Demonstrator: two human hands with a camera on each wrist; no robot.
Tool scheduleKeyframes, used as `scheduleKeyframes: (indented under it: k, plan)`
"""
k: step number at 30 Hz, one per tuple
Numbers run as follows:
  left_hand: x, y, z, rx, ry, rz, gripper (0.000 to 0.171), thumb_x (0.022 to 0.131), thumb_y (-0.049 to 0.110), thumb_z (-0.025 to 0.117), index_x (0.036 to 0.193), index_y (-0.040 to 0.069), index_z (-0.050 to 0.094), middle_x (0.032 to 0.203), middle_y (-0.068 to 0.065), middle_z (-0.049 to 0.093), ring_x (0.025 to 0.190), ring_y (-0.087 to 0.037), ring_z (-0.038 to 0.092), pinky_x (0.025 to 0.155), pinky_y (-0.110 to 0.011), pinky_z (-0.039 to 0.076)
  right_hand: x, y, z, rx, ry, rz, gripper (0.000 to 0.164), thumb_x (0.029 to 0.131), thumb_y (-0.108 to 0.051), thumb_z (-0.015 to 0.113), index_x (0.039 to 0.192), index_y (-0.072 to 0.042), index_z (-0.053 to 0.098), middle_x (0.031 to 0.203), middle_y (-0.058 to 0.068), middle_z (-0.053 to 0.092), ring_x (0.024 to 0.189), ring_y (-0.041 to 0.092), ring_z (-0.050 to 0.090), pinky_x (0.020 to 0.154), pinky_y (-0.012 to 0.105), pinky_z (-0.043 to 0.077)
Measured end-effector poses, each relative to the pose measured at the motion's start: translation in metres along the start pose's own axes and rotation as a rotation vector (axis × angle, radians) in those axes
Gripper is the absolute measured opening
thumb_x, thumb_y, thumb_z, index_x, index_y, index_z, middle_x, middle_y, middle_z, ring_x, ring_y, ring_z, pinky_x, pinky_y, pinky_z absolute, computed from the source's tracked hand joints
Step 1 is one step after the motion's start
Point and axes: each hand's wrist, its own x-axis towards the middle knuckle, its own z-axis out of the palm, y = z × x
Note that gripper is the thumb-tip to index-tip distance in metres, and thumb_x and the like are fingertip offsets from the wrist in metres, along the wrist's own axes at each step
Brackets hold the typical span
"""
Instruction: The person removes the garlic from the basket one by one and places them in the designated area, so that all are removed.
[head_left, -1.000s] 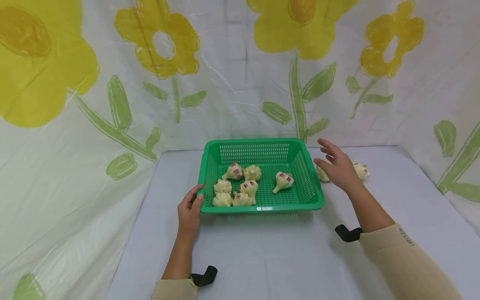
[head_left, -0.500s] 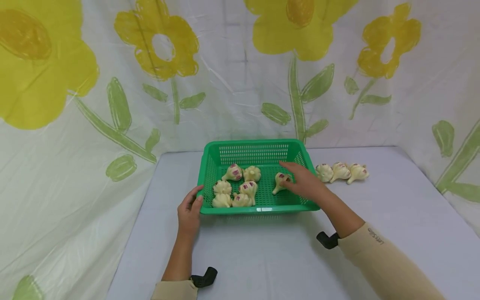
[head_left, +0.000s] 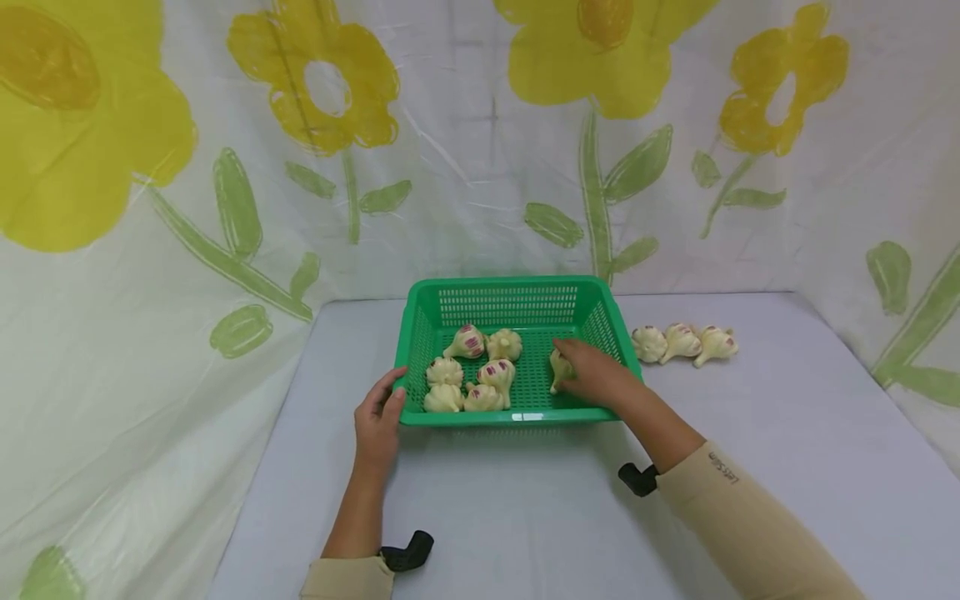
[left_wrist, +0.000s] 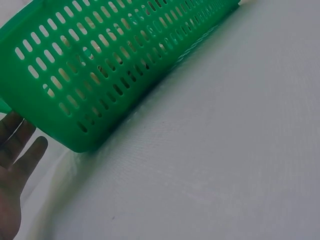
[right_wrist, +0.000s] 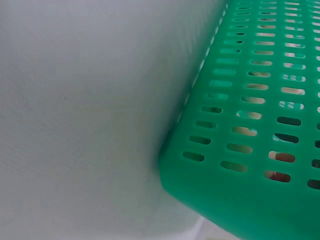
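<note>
Garlic bulb (head_left: 558, 371) grasped inside a green plastic basket (head_left: 495, 284)

In the head view, the basket is seen at the centre of the frame, set on a white-covered table (head_left: 495, 517). The garlic bulb lies in its right half, partly covered by the right hand (head_left: 596, 375), whose thumb and fingers are curled about it in a pinch. Six more bulbs (head_left: 497, 377) are gathered in the basket's left half, and three loose bulbs (head_left: 681, 342) are lined up on the table at centre right, just outside. The basket's left end is touched by the left hand (head_left: 378, 423), its thumb and fingers loosely parted. The bulb can be expected to be light and firm, with a smooth skin that may slip a little; it would best be taken round its fat belly rather than by the thin neck.

In the left wrist view, the upper left is filled by the slotted wall; below it, at the left edge, the left fingers are seen relaxed and apart, some tips hidden. The basket is probably light and easily shifted, so it is best steadied at the rim.

In the right wrist view, the right side is filled by slotted wall, and the right fingers' state cannot be told.
</note>
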Motion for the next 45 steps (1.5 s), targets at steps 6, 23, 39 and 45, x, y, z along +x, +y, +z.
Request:
scheduleKeyframes:
  k: [6,23,39,45]
  plan:
    - [0.003,-0.026,0.0,-0.017,0.009,-0.001,0.033,0.1,0.007,0.05,0.131,0.001,0.061,0.134,-0.019,0.06,0.117,-0.006,0.055,0.094,-0.011,0.044,-0.001,0.001,0.0,-0.025,0.028,-0.062,0.061,0.091,-0.017,0.071,0.143,0.001,0.047,0.144,0.022,0.049,0.132,0.038,0.048,0.107,0.053,0.043]
    - [0.004,-0.036,0.0,-0.02,0.018,0.006,0.033,0.101,0.01,0.05,0.131,0.004,0.061,0.135,-0.014,0.06,0.124,-0.005,0.053,0.098,-0.012,0.042,-0.001,-0.001,-0.001,0.008,0.037,-0.055,0.059,0.087,-0.013,0.074,0.14,-0.001,0.052,0.122,0.014,0.063,0.113,0.029,0.06,0.095,0.048,0.051]
    - [0.003,-0.037,0.0,-0.024,0.011,0.002,0.033,0.101,0.009,0.05,0.132,0.004,0.06,0.135,-0.014,0.059,0.124,-0.005,0.053,0.098,-0.012,0.042,0.002,0.0,0.001,-0.039,-0.034,0.109,0.084,0.092,-0.039,0.068,0.149,0.01,0.03,0.15,0.028,0.04,0.137,0.042,0.042,0.11,0.055,0.039]
    - [0.004,-0.037,0.0,-0.024,0.008,0.013,0.033,0.101,0.009,0.05,0.132,0.004,0.061,0.134,-0.016,0.06,0.12,-0.007,0.055,0.095,-0.012,0.043,0.003,-0.004,-0.001,-0.061,-0.075,0.128,0.077,0.093,-0.04,0.066,0.145,0.01,0.038,0.142,0.027,0.051,0.13,0.041,0.05,0.105,0.054,0.044]
